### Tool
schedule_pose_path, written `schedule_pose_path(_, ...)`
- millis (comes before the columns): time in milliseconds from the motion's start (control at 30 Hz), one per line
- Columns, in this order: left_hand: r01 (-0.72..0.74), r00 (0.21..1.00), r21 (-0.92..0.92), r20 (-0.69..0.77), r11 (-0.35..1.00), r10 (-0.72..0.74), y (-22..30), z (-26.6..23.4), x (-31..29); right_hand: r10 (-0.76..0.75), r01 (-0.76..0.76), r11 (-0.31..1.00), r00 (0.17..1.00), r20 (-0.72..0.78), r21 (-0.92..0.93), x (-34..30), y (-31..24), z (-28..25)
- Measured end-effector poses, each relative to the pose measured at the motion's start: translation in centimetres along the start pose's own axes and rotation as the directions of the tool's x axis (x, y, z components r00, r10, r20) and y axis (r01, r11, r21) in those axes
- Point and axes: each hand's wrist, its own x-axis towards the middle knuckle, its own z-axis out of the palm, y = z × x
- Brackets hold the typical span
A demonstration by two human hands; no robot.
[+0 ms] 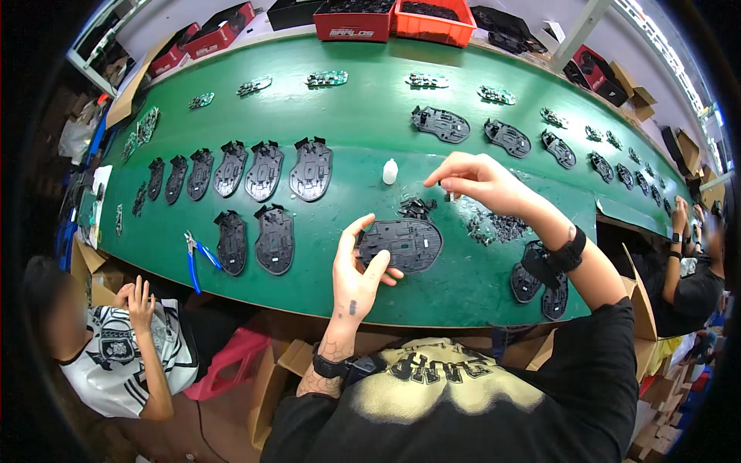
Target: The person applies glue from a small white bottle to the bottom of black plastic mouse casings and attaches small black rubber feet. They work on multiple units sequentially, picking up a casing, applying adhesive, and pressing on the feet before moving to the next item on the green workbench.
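My left hand grips the left end of a black moulded plastic shell, shaped like the base of a computer mouse, thumb over its face. At the shell's far edge sits a cluster of black pieces. My right hand is raised over the table to the right, thumb and forefinger pinched on a small dark part too small to name. Below that hand lies a pile of small black parts. A white squeeze bottle stands beyond the shell.
Rows of similar shells and green circuit boards cover the green table. Blue-handled cutters lie left. More shells lie by my right forearm. An orange bin stands at the back. Other people sit on both sides.
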Motion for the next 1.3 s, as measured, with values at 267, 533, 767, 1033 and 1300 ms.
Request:
schedule_pose_path(267,-0.073,0.997,-0.016,0.03,0.997,0.073,0.8,0.6,-0.1,0.258,-0.289,0.532,0.951,0.172,0.796,-1.2,-0.6,1.1)
schedule_pose_path(533,-0.054,0.997,0.004,0.048,0.999,0.054,1.4,0.7,-0.1,0.249,-0.262,0.544,0.958,0.144,0.797,-1.5,-0.7,1.4)
schedule_pose_path(767,-0.072,0.997,0.015,0.034,0.997,0.072,1.3,1.0,0.2,0.148,-0.114,0.864,0.988,-0.031,0.49,-1.6,-2.3,2.4)
schedule_pose_path(1033,-0.159,0.987,0.004,0.021,0.987,0.158,0.5,1.4,0.5,-0.193,0.138,0.963,0.954,-0.231,-0.232,-0.4,-3.5,5.3)
schedule_pose_path(1300,-0.178,0.984,-0.02,0.022,0.984,0.179,0.6,1.1,0.7,-0.096,0.112,0.992,0.973,-0.212,0.065,0.5,-1.4,5.6)
